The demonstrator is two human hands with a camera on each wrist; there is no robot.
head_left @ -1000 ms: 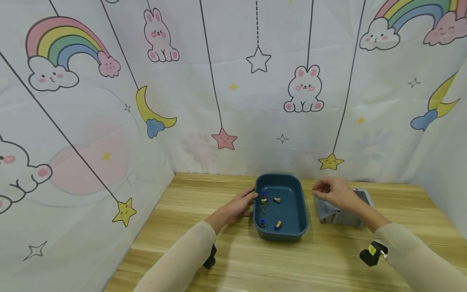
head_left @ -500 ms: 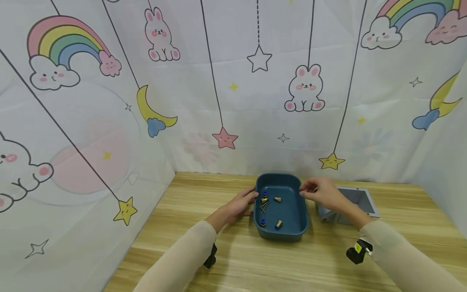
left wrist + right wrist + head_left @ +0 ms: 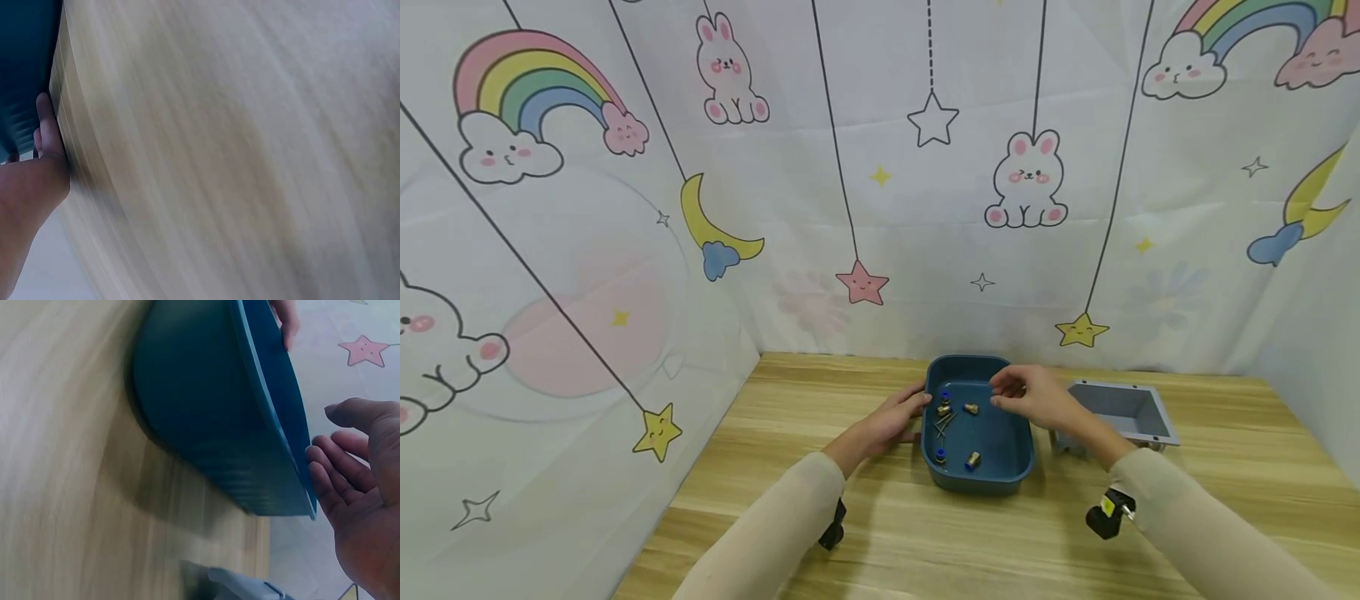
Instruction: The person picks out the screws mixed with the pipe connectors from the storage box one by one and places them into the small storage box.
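Observation:
A dark blue plastic bin (image 3: 977, 483) sits on the table. Inside it are several brass push-fit fittings (image 3: 973, 462) with blue collars and a few thin screws (image 3: 945, 425). My left hand (image 3: 887, 421) grips the bin's left side; fingertips hook over the rim, and in the left wrist view fingers lie along the outer wall. My right hand (image 3: 1037, 396) hovers over the bin's right rim, fingers loosely curved. Its thumb and fingertips are apart in the right wrist view, with nothing between them.
Right of the bin stands a grey open-topped box (image 3: 1159, 410), partly hidden by the right forearm. A wood-grain table (image 3: 880, 542) spreads around both. Behind rises a white cloth (image 3: 925, 217) printed with rabbits and stars.
My right hand has moved left from above the grey box to over the bin, uncovering more of the box. The left hand and the bin's contents stay as they were.

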